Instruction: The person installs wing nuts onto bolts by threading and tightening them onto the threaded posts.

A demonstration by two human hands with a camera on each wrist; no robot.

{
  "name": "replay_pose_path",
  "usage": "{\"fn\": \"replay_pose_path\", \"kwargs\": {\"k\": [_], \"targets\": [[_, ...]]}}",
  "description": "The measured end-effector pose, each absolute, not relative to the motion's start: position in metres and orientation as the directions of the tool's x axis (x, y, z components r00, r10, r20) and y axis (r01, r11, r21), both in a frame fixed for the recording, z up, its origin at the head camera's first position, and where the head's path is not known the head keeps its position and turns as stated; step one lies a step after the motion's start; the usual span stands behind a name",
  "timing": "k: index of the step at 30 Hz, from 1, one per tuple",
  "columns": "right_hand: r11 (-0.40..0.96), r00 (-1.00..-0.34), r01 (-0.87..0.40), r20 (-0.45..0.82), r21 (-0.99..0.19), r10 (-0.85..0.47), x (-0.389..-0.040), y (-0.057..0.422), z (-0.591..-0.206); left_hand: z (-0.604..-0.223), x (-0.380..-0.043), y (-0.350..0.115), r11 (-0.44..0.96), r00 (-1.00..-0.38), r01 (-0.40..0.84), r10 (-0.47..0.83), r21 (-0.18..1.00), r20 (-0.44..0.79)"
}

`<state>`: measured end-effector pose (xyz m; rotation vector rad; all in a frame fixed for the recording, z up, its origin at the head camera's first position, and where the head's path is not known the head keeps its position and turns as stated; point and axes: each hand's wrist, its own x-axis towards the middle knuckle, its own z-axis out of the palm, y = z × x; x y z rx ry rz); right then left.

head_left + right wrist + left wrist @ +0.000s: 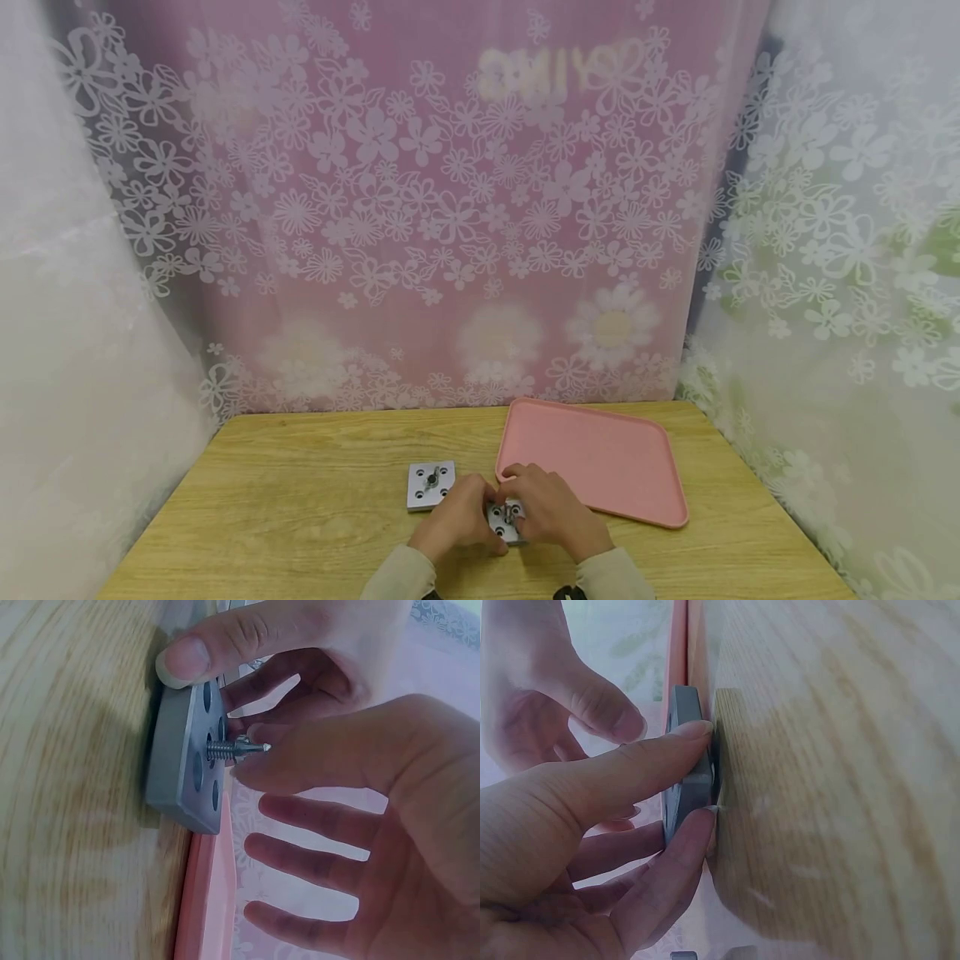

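Note:
A grey metal plate with several holes lies low on the table. From its centre stands a threaded screw with a small winged top. My left hand grips the plate by its side edges, thumb and fingers on opposite sides, as the left wrist view shows. The right hand pinches the winged top between thumb and index finger; its other fingers are spread away from the plate. Bare thread shows between the winged top and the plate. The right index fingertip is partly hidden behind the thumb.
To the left sits a second square metal plate with its own winged screw. A pink tray lies at the right, its near-left corner close behind the right hand. Flowered curtains hang around the wooden table.

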<state>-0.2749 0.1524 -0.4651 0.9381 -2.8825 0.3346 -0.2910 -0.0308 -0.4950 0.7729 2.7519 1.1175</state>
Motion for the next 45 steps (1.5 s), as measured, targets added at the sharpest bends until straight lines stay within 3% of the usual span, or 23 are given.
{"fn": "replay_pose_path", "kwargs": {"k": [11, 28, 45], "targets": [[0.822, -0.828, -0.552, 0.213, -0.138, -0.520, -0.2767, 0.1515, -0.4663, -0.4935, -0.2923, -0.0301, 0.608, -0.872, 0.408, 0.480, 0.681, 0.093], [0.862, -0.859, -0.500, 0.181, -0.088, -0.480, -0.2757, 0.1497, -0.4666, -0.4951, -0.2929, -0.0300, 0.608, -0.875, 0.391, 0.479, 0.691, 0.073], [0.796, -0.833, -0.553, 0.139, -0.247, -0.536, -0.2732, 0.1504, -0.4590, -0.4947, -0.2914, -0.0296, 0.619, -0.875, 0.415, 0.474, 0.667, 0.104]]}}
